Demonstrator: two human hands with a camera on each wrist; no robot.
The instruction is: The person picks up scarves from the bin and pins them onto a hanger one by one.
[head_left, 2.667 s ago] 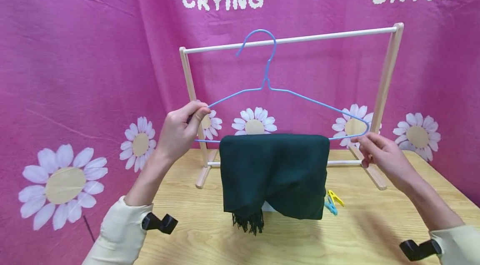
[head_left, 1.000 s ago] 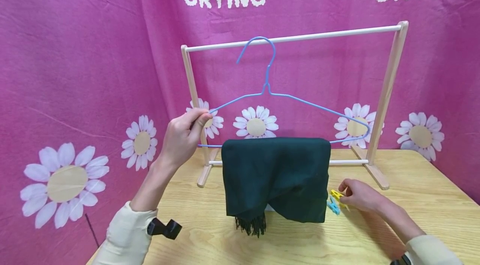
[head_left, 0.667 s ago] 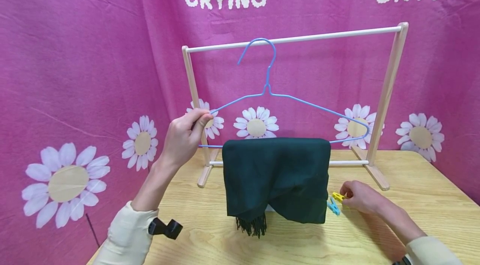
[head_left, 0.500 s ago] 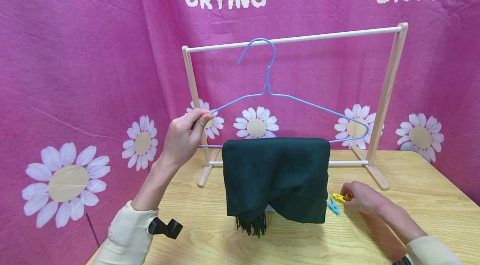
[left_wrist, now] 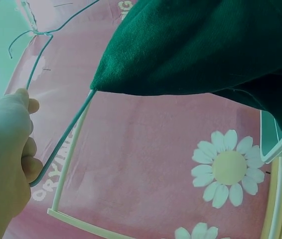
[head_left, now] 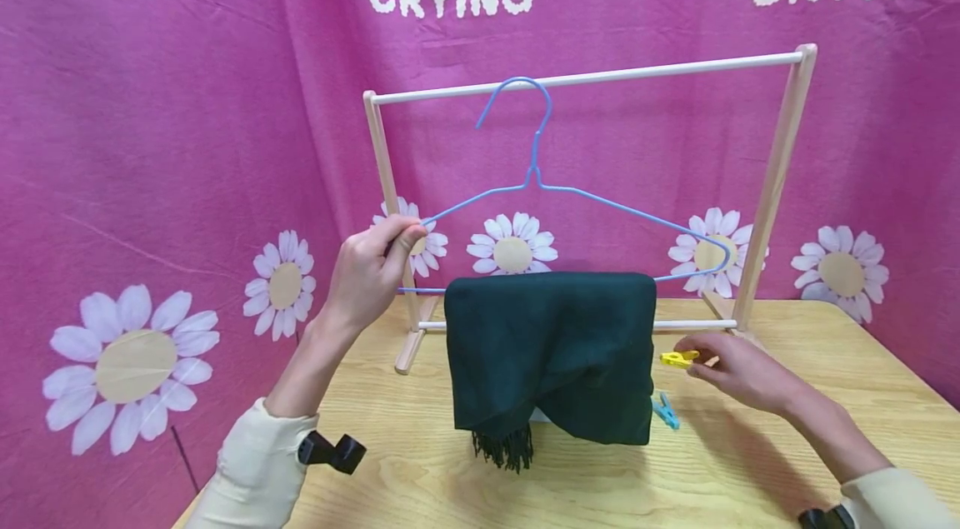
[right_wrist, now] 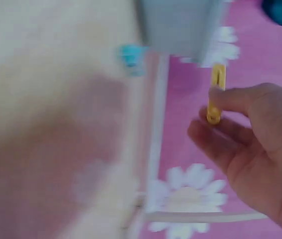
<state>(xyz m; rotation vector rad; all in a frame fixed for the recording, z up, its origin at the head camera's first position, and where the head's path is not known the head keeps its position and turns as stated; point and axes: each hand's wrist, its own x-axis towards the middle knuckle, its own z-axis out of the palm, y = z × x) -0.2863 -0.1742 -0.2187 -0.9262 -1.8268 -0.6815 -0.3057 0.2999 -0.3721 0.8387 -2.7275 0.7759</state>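
My left hand (head_left: 369, 269) grips the left end of a blue wire hanger (head_left: 534, 179), its fingers curled round the wire in the left wrist view. Over the hanger's bottom bar drapes a folded dark green scarf (head_left: 551, 354) with a black fringe. To the right of the scarf, my right hand (head_left: 738, 366) pinches a yellow clothespin (head_left: 679, 358) between thumb and fingers, above the table. The same yellow clothespin (right_wrist: 215, 94) shows in the right wrist view. A light blue clothespin (head_left: 665, 411) lies on the table below it.
A wooden rack (head_left: 776, 179) with a white top rail (head_left: 637, 75) stands behind the hanger on the wooden table (head_left: 390, 462). Partly hidden behind the scarf is a pale container (right_wrist: 181, 30). A pink flowered cloth (head_left: 187, 137) hangs around the back and left.
My right hand has left the hanger's right end, picked up the yellow clothespin from the table and raised it. The hanger and scarf have sunk slightly, while the left hand keeps its grip.
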